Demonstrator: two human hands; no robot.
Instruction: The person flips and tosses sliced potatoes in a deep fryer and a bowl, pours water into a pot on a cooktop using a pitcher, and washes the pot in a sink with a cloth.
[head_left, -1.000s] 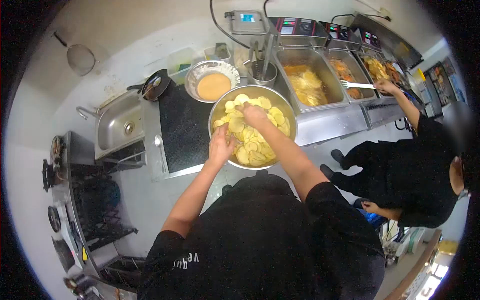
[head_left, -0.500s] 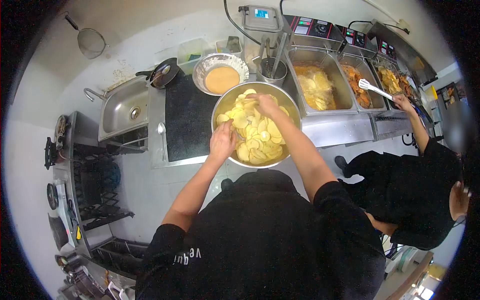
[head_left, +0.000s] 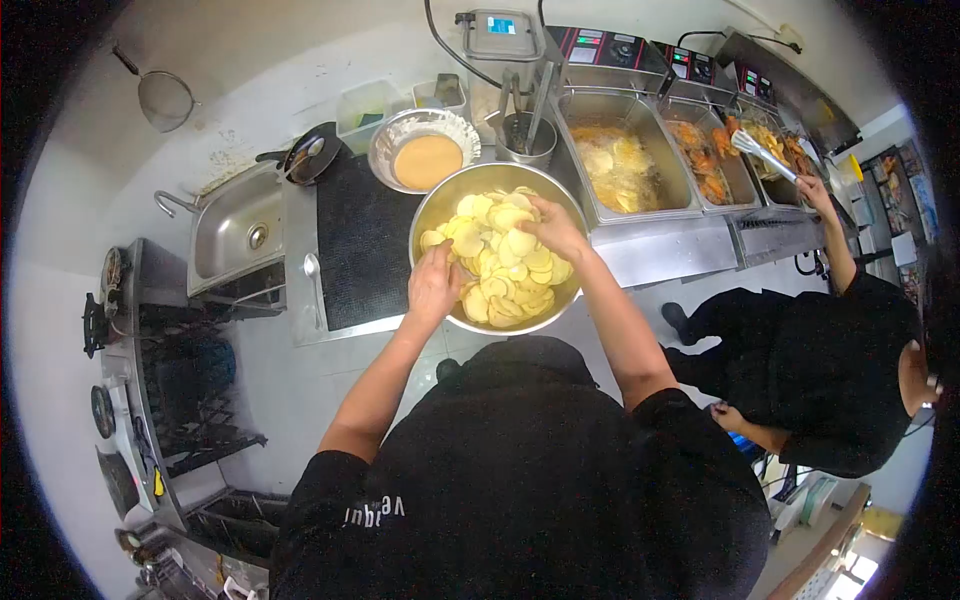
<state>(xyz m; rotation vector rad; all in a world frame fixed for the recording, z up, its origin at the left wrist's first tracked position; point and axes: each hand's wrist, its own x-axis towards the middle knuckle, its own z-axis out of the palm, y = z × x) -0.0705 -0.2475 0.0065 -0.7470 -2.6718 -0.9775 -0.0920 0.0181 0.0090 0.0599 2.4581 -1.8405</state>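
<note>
A large metal bowl point(head_left: 573, 290) full of thin yellow potato slices point(head_left: 510, 285) stands at the counter's front edge. My left hand point(head_left: 435, 282) is at the bowl's left side, its fingers bent over the rim against the slices. Inside the bowl's right half, my right hand point(head_left: 552, 228) has its fingers curled round some slices near the top of the heap. Behind the bowl is a smaller bowl of orange-tan batter point(head_left: 428, 161), its rim smeared with white.
Fryers point(head_left: 620, 165) with bubbling oil stand to the right, where a co-worker point(head_left: 810, 350) holds tongs point(head_left: 765, 155) over them. A sink point(head_left: 235, 235), a pan point(head_left: 313, 155), a spoon point(head_left: 314, 280) and a black mat point(head_left: 365, 250) are on the left. A utensil pot point(head_left: 527, 138) stands behind.
My right hand has moved from the back of the heap to the bowl's right side, turning slices over. The co-worker's tongs have moved to the right and now hold an orange piece.
</note>
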